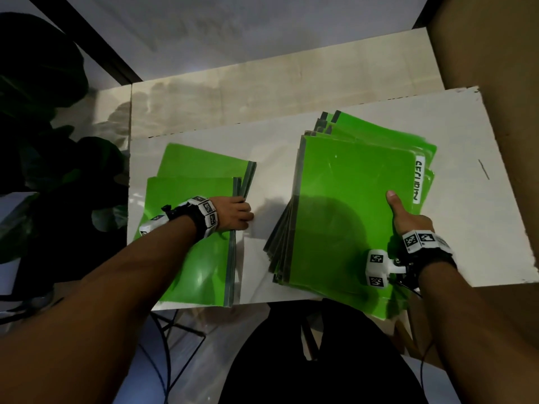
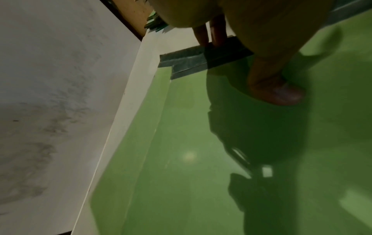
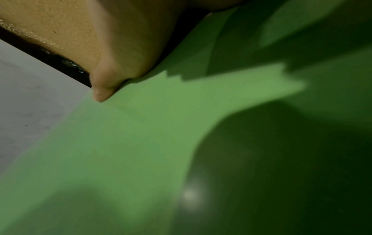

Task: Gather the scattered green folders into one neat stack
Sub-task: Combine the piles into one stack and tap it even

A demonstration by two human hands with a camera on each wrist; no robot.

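Observation:
Two green folder piles lie on a white board [image 1: 271, 147]. In the left pile, a front folder [image 1: 189, 258] overlaps a rear one [image 1: 204, 161]. My left hand [image 1: 236, 214] grips the front folder's dark spine edge [image 2: 201, 58], thumb [image 2: 281, 92] on its green cover [image 2: 181, 143] and fingers [image 2: 201, 35] curled over the spine. To the right sits a fanned stack of several folders [image 1: 350, 185] with a white label [image 1: 419, 182] on top. My right hand [image 1: 408, 220] holds the stack's right edge. Its thumb [image 3: 120, 55] presses the top cover [image 3: 120, 143]; its fingers are hidden underneath.
Brown cardboard [image 1: 495, 83] borders the board on the right and behind. A dark leafy plant [image 1: 43, 112] stands off the left edge. Black fabric [image 1: 320, 360] and cables [image 1: 169, 345] lie below the front edge. The right stack overhangs that edge slightly.

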